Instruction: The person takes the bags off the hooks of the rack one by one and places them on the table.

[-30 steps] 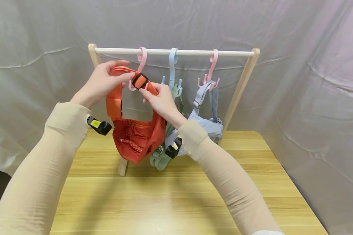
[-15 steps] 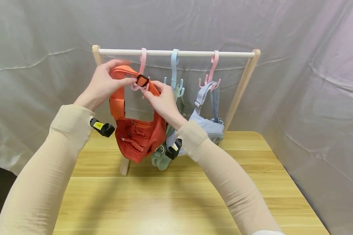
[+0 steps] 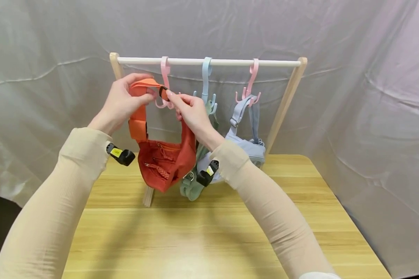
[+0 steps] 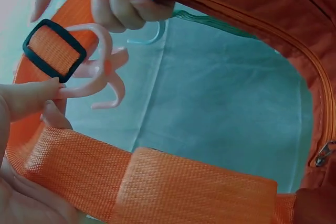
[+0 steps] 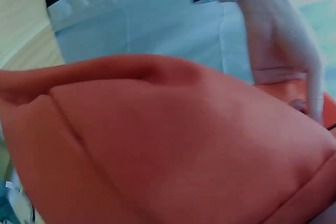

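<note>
A red-orange sling bag (image 3: 165,162) hangs from its orange strap (image 3: 138,114) between both my hands. My left hand (image 3: 120,99) grips the strap's upper left, thumb beside the black slide buckle (image 4: 54,51). Around the strap's upper right, my right hand (image 3: 193,112) has its fingers curled, with thumb and index finger at the buckle. A pink hook (image 3: 165,73) hangs on the rail right behind; its prongs (image 4: 107,66) show at the strap in the left wrist view, though whether they bear it I cannot tell. The bag's red fabric (image 5: 173,145) fills most of the right wrist view.
A white rail (image 3: 143,61) on wooden legs (image 3: 288,100) carries the hooks. On the blue hook (image 3: 205,77) hangs a green strap bag (image 3: 192,190), partly hidden. A pale blue bag (image 3: 246,149) hangs from the right pink hook (image 3: 253,77). Below lies a wooden table (image 3: 195,240).
My right hand's fingertips have moved up and left along the strap to the slide buckle. The left pink hook has shifted slightly left, while the left hand keeps its grip on the strap.
</note>
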The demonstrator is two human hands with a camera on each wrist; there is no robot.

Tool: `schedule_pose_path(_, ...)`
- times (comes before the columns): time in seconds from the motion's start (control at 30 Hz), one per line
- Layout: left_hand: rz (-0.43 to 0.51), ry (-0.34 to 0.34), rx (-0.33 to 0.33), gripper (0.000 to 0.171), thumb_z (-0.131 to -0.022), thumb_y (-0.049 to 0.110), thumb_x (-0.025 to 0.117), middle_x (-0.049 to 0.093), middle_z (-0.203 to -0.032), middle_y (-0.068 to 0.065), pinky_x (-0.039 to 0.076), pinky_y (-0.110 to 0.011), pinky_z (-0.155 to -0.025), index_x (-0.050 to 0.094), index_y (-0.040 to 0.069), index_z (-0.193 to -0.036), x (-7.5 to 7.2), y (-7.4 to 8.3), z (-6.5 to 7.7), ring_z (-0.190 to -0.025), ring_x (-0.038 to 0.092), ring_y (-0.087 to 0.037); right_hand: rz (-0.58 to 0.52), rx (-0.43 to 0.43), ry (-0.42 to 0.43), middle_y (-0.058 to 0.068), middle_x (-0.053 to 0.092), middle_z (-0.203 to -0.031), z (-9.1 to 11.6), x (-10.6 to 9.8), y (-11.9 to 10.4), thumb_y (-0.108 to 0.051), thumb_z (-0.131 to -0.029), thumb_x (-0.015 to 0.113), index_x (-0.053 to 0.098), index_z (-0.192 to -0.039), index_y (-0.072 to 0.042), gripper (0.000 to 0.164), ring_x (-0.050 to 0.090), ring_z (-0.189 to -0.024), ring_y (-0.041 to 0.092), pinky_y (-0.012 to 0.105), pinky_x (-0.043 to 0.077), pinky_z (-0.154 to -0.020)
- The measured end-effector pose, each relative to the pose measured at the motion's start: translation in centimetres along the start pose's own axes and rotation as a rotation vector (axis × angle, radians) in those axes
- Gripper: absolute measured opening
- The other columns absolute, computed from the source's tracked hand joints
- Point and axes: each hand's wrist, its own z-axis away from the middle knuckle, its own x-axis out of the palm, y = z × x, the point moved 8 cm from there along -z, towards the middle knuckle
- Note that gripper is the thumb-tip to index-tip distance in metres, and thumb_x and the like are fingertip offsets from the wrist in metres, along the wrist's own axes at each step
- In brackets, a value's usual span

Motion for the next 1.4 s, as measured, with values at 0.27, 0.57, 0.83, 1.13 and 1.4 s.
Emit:
schedule_pose_path(0.27,-0.050,0.061,0.012,0.051,-0.094,0.020,0.067,0.068,-0.119,0.000,0.050,-0.019,-0.082,0.055,0.021,-0.143,-0.2,0.0,0.0,-0.097,0.063,-0.010,-0.016,0.210,-0.099,-0.004,0.048,-0.060,0.1,0.0,0.0,-0.044,-0.098,0.064,0.064,-0.068,-0.014,0.042,0.045,-0.059,0.011,0.023,0.041,-0.060)
schedule_pose_path(0.57,-0.112,0.128,0.092,0.044,-0.093,0.022,0.067,0.068,-0.114,-0.002,0.047,-0.018,-0.077,0.060,0.017,-0.136,-0.5,0.3,0.0,-0.087,0.060,-0.008,0.066,0.183,-0.091,-0.003,0.048,-0.056,0.0,-0.4,-0.7,-0.039,-0.090,0.076,0.072,-0.074,-0.014,0.030,0.043,-0.056,0.011,0.025,0.031,-0.053)
schedule_pose_path(0.83,-0.134,0.150,0.113,0.042,-0.093,0.024,0.068,0.066,-0.119,-0.002,0.047,-0.019,-0.081,0.061,0.017,-0.134,-0.5,0.1,0.4,-0.093,0.059,-0.009,0.041,0.093,-0.086,-0.006,0.059,-0.084,0.3,0.1,-0.5,-0.028,-0.090,0.076,0.075,-0.113,-0.013,0.027,0.049,-0.064,0.011,0.022,0.038,-0.059)
schedule_pose_path(1.13,-0.090,0.153,0.134,0.037,-0.096,0.025,0.063,0.065,-0.119,0.000,0.046,-0.019,-0.079,0.061,0.017,-0.133,-0.8,-0.5,1.6,-0.090,0.057,-0.011,0.049,-0.094,-0.025,-0.007,0.058,-0.073,1.1,0.3,-0.5,-0.021,-0.092,0.074,0.071,-0.123,-0.013,0.032,0.049,-0.062,0.012,0.023,0.041,-0.058)
schedule_pose_path(1.4,-0.042,0.117,0.166,0.031,-0.100,0.019,0.054,0.065,-0.100,0.014,0.046,-0.020,-0.077,0.063,0.015,-0.129,-1.2,-0.5,3.2,-0.085,0.059,-0.011,0.020,-0.197,-0.026,-0.007,0.057,-0.071,2.5,0.8,-0.7,-0.012,-0.092,0.072,0.059,-0.134,-0.005,0.045,0.044,-0.057,0.009,0.023,0.036,-0.056)
